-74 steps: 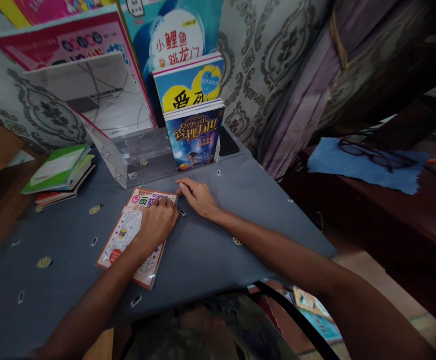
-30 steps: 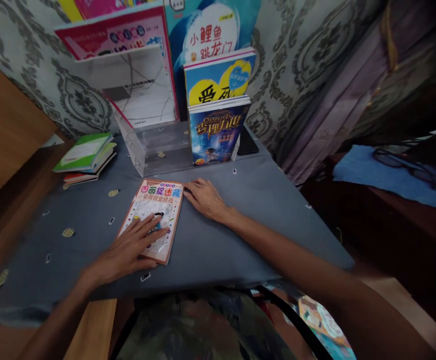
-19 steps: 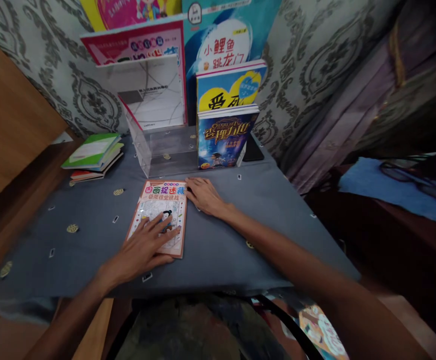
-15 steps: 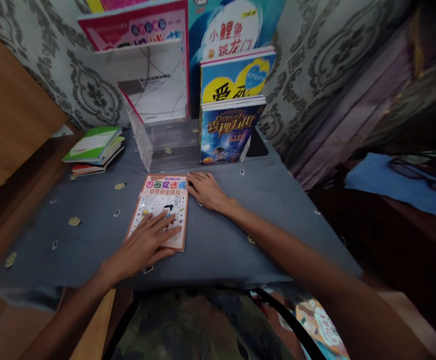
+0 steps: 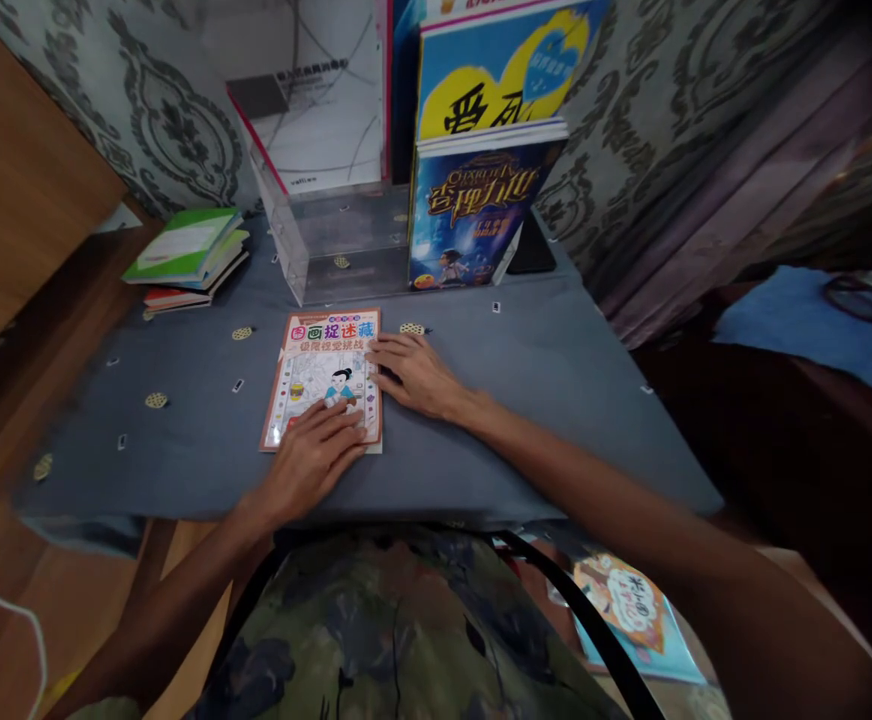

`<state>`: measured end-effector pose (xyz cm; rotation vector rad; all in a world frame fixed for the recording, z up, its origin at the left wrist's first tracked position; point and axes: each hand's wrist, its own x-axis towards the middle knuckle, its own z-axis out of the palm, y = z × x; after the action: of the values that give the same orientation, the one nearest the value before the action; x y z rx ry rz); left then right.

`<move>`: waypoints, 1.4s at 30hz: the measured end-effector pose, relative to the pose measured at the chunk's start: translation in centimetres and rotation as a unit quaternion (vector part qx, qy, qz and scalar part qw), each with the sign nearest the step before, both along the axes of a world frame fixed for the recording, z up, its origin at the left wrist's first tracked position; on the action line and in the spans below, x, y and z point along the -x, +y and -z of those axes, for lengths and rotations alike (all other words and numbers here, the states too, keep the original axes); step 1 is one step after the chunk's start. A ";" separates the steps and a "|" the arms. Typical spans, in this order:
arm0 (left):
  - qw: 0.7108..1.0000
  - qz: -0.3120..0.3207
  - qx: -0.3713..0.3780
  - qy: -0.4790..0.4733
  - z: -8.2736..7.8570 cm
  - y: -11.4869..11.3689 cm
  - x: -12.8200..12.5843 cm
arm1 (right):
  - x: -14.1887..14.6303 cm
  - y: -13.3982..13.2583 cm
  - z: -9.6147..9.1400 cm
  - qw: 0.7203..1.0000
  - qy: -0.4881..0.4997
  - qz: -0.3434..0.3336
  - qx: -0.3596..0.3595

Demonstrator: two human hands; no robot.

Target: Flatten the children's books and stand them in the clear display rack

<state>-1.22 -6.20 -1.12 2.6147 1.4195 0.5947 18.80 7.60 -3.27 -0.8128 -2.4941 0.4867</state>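
Observation:
A picture book [image 5: 297,365] with colourful Chinese title letters and a drawn figure lies closed on the grey tablecloth, its cover facing up. My left hand [image 5: 317,455] rests flat over the lower part of the cover, fingers stretched out. At the book's right edge, my right hand [image 5: 417,375] has its fingers extended, the tips touching the cover's margin. A pale strip of pages or back cover peeks out below the book's lower right corner. Just behind the book stands a clear acrylic book holder [image 5: 295,270].
Upright in the holder are a dark blue book [image 5: 473,215], a blue-and-yellow book [image 5: 443,95] and a white-covered one [image 5: 331,110]. A small stack topped by a green book [image 5: 181,245] lies at the left. A black flat object [image 5: 533,250] sits behind the holder's right side.
The view has tipped downward. The book sits straighter, and my left hand has slid toward the cover's lower edge. My right fingertips have moved down along the right edge.

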 end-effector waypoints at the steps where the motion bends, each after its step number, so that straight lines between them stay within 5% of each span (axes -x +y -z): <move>1: 1.000 -0.004 0.000 -0.007 0.0 -0.1 -0.1 | -0.1 -0.6 0.0 1.000 0.008 -0.006 0.005; 13: 0.999 -0.019 0.003 -0.051 0.0 -0.5 -0.5 | -2.1 -5.7 -0.3 0.991 0.083 -0.076 0.070; 26: 0.999 -0.004 -0.021 -0.041 0.1 -0.6 -0.4 | -3.0 -7.2 -1.2 0.981 0.119 -0.108 0.113; 42: 0.998 0.010 -0.063 -0.022 0.7 -0.9 -0.2 | -3.8 -8.7 -1.0 0.988 0.036 -0.134 -0.064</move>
<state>-1.05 -7.12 -1.83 2.6883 1.3852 0.7587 22.56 -1.07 -2.31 -0.4056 -2.5472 0.4321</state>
